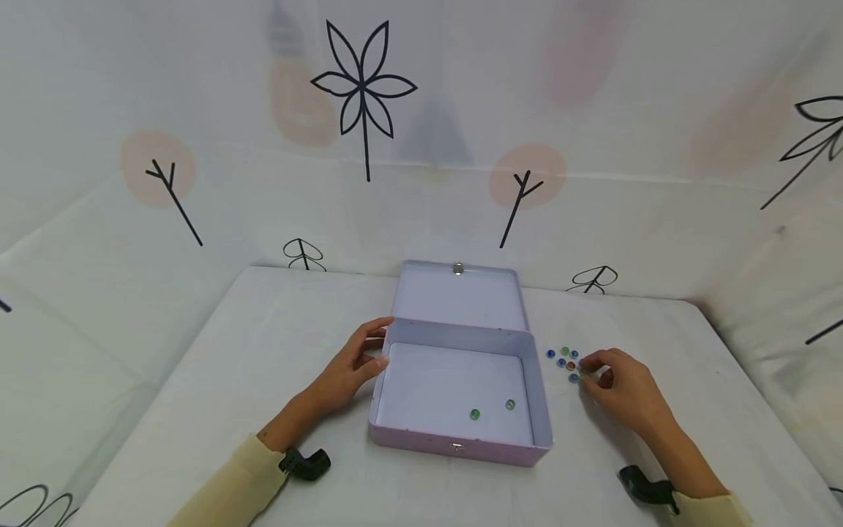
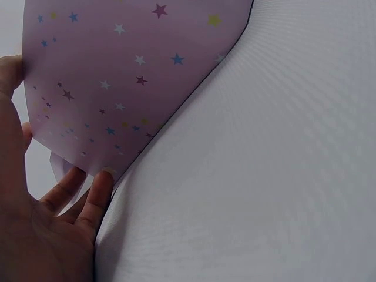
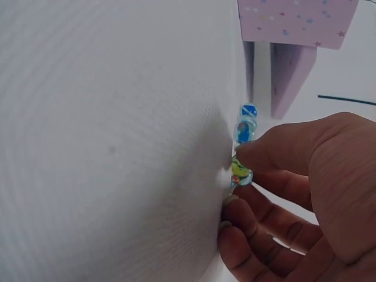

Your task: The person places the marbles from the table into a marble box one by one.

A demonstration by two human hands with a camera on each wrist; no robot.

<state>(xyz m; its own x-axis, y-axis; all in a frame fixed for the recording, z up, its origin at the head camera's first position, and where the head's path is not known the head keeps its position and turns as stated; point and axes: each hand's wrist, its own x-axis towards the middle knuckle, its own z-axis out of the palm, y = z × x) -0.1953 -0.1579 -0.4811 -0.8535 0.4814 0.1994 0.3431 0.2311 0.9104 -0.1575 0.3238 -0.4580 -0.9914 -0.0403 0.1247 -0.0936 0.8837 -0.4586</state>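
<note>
In the head view, a lilac box [image 1: 461, 445] is set on a white tabletop [image 1: 296, 315], its lid [image 1: 461, 296] laid open towards the patterned cloth backdrop [image 1: 428, 212]. Two green marbles [image 1: 475, 414] are contained in the box, near its front right. The box's left wall is touched by the left hand [image 1: 349, 369], with the thumb placed near the rim and the grip spread. To the right of the box, loose marbles [image 1: 571, 365], mostly blue, with a green and an orange one among them, are clustered on the tabletop; their right edge is reached by the right hand [image 1: 626, 391].

In the left wrist view, the outer wall of the box is seen decorated with small coloured stars [image 2: 177, 59]. Fingertips are rested against its far end, set apart from each other.

In the right wrist view, a yellow-green marble [image 3: 239, 168] is pinched by the grip of the right hand, low over the tabletop. Blue marbles [image 3: 245, 130] are seen just beside the thumb, and the starred box is shown farther off.
</note>
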